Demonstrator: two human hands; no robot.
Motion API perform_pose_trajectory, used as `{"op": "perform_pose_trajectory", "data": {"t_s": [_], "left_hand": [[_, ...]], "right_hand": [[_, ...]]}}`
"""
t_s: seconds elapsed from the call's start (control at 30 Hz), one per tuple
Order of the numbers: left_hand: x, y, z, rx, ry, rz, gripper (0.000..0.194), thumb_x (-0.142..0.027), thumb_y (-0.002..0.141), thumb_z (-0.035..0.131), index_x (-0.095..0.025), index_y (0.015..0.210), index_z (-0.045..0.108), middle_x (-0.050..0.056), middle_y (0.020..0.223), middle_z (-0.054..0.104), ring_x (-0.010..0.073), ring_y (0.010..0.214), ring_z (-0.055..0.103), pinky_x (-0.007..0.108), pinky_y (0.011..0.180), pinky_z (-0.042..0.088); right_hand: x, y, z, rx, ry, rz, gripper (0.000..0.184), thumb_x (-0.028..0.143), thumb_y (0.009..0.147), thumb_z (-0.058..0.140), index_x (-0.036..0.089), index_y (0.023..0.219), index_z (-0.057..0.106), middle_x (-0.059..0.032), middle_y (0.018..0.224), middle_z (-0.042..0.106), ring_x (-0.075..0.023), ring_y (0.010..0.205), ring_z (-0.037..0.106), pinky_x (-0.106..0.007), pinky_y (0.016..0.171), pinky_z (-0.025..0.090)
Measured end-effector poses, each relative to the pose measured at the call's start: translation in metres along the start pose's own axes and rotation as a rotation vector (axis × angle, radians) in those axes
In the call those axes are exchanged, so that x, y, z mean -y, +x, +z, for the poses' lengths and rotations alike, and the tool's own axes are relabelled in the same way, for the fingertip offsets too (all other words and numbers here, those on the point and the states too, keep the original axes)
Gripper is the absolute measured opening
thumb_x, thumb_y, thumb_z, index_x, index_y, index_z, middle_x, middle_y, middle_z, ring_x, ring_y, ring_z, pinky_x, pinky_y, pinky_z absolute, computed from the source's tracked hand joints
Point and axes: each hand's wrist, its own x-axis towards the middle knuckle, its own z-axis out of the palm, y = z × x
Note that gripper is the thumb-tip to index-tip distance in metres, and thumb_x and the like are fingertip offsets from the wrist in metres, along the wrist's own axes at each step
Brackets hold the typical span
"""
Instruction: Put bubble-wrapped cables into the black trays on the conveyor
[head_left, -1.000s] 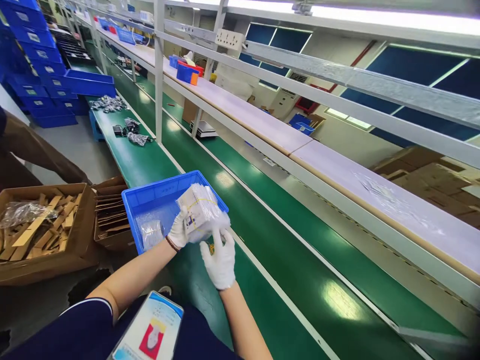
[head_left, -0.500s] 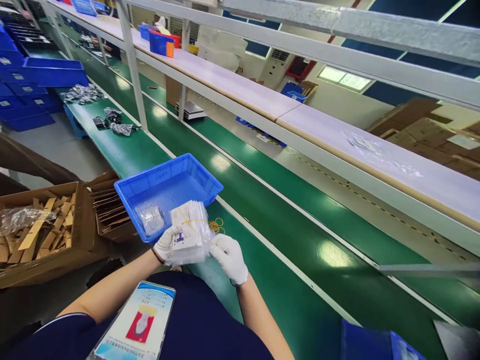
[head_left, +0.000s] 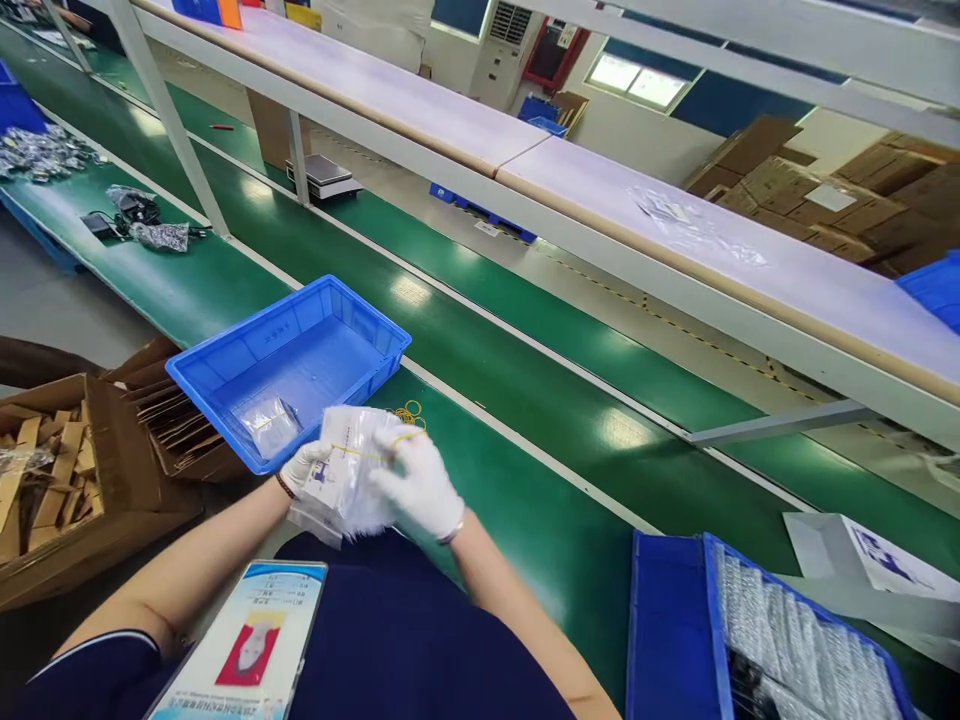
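Both hands wear white gloves and hold a stack of clear plastic packets (head_left: 346, 470) with a yellow rubber band around it, close to my body. My left hand (head_left: 304, 465) grips the stack from the left side. My right hand (head_left: 417, 484) lies over its right side, fingers on the band. A few loose yellow rubber bands (head_left: 411, 412) lie on the green belt just beyond the stack. A blue tray (head_left: 225, 362) stands past my hands, with one clear packet (head_left: 268, 422) in its near corner.
A second blue bin (head_left: 667, 630) of silvery packets sits at lower right. Cardboard boxes (head_left: 142, 465) with brown strips stand left. The green conveyor (head_left: 525, 400) runs far left to right under a white shelf (head_left: 420, 105). A scale (head_left: 321, 175) and bagged parts (head_left: 150, 230) lie farther off.
The view has tilted down and right, bringing the bin at lower right into sight. My hands have drawn the stack from over the tray toward my body, and my right hand now covers it.
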Motion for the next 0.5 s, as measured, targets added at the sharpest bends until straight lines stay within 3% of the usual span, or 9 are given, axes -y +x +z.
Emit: {"op": "perform_pose_trajectory", "data": {"t_s": [0.07, 0.13, 0.2, 0.27, 0.33, 0.4, 0.5], "left_hand": [[-0.022, -0.007, 0.003, -0.025, 0.103, -0.057, 0.049, -0.030, 0.076, 0.057, -0.009, 0.120, 0.061, 0.009, 0.108, 0.073, 0.0290, 0.102, 0.067, 0.047, 0.093, 0.046], [-0.037, -0.014, 0.004, -0.024, 0.221, -0.118, 0.061, -0.025, 0.073, 0.057, -0.015, 0.133, 0.051, 0.007, 0.123, 0.067, 0.0320, 0.109, 0.063, 0.053, 0.096, 0.042], [-0.041, -0.018, -0.002, -0.004, 0.319, -0.152, 0.082, -0.016, 0.066, 0.062, -0.024, 0.144, 0.036, 0.006, 0.137, 0.058, 0.0346, 0.120, 0.056, 0.056, 0.101, 0.036], [-0.036, -0.020, -0.009, 0.029, 0.380, -0.192, 0.099, -0.011, 0.061, 0.065, -0.029, 0.149, 0.024, 0.007, 0.145, 0.050, 0.0346, 0.130, 0.046, 0.054, 0.107, 0.030], [-0.028, -0.018, -0.010, 0.077, 0.436, -0.227, 0.102, -0.011, 0.060, 0.066, -0.025, 0.151, 0.022, 0.009, 0.149, 0.044, 0.0335, 0.138, 0.036, 0.050, 0.113, 0.025], [-0.023, -0.012, 0.002, 0.131, 0.531, -0.282, 0.092, -0.010, 0.059, 0.067, -0.016, 0.146, 0.036, 0.011, 0.147, 0.047, 0.0356, 0.139, 0.033, 0.047, 0.114, 0.024], [-0.024, 0.003, 0.032, 0.182, 0.684, -0.430, 0.064, -0.011, 0.056, 0.073, -0.004, 0.120, 0.063, 0.016, 0.124, 0.066, 0.0423, 0.126, 0.048, 0.046, 0.108, 0.036]], "right_hand": [[0.003, -0.008, 0.030, 0.008, -0.228, -0.083, 0.046, 0.049, 0.082, 0.062, 0.016, 0.113, 0.066, -0.0149, 0.117, 0.060, -0.0269, 0.114, 0.050, -0.043, 0.101, 0.042], [0.000, -0.010, 0.052, 0.101, -0.320, -0.068, 0.029, 0.044, 0.078, 0.064, 0.016, 0.082, 0.068, -0.0118, 0.093, 0.063, -0.0248, 0.098, 0.055, -0.040, 0.090, 0.046], [-0.010, -0.011, 0.057, 0.277, -0.245, -0.045, 0.030, 0.039, 0.074, 0.064, 0.019, 0.054, 0.053, -0.0042, 0.066, 0.054, -0.0197, 0.075, 0.052, -0.037, 0.077, 0.046], [-0.025, -0.016, 0.047, 0.410, 0.065, 0.016, 0.035, 0.039, 0.075, 0.060, 0.020, 0.051, 0.045, -0.0002, 0.059, 0.050, -0.0150, 0.064, 0.048, -0.033, 0.067, 0.044], [-0.040, -0.023, 0.025, 0.471, 0.442, 0.129, 0.036, 0.046, 0.077, 0.059, 0.019, 0.056, 0.049, 0.0013, 0.059, 0.052, -0.0120, 0.056, 0.047, -0.028, 0.058, 0.041], [-0.051, -0.028, 0.000, 0.528, 0.608, 0.196, 0.041, 0.052, 0.074, 0.064, 0.018, 0.056, 0.052, 0.0029, 0.057, 0.051, -0.0102, 0.051, 0.045, -0.026, 0.051, 0.036], [-0.053, -0.025, -0.031, 0.674, 0.518, 0.132, 0.043, 0.046, 0.071, 0.071, 0.017, 0.048, 0.048, 0.0050, 0.053, 0.045, -0.0081, 0.049, 0.040, -0.025, 0.051, 0.033]]}}
